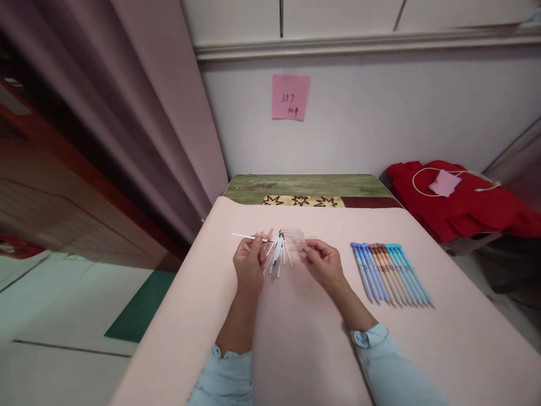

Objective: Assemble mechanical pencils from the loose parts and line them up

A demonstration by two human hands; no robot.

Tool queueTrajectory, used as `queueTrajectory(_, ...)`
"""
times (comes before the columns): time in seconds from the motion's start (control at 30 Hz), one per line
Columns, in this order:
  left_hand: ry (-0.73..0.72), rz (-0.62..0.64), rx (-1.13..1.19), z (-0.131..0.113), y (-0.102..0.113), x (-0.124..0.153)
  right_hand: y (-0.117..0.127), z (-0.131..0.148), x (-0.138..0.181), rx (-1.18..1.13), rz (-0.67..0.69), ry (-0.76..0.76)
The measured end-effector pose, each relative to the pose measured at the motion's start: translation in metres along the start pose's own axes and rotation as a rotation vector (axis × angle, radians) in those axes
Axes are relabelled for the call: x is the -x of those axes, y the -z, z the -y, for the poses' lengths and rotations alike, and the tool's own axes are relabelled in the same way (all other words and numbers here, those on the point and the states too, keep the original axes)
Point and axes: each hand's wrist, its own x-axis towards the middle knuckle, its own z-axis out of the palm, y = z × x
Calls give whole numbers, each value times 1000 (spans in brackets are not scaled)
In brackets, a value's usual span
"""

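Pinching a thin white dark-tipped stick (244, 235) in our L hand (250, 256) & a clear plastic piece (295, 239) in our R hand (323, 259), w/ loose white sticks (279, 249) betw. on the pink-covered bench (304, 332), we're prob. handling sticks singly, next needing steady aim.

A mauve curtain (160, 101) is hanging left of a pale wall (380, 113) bearing a pink note (291, 97). A pink-covered table (190, 304) is standing in front; red cloth (469, 211) is lying beyond its right side, and pale floor tiles (54, 366) are showing lower left.
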Motion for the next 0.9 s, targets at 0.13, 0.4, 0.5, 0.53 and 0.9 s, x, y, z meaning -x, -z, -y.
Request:
queueTrajectory(0.13,-10,14,14,2,-2,-1,-1,0,1,-18,27,-3)
queueTrajectory(0.4,-8,101,-37,11,-2,1,2,1,4,67,52,12)
queueTrajectory(0.5,0,134,-60,13,-2,2,5,5,4,179,-5,111)
queueTrajectory(0.53,8,144,-66,13,-2,3,7,6,4,215,-31,140)
queueTrajectory(0.9,-14,214,-131,24,-3,18,28,2,-11,298,-309,146)
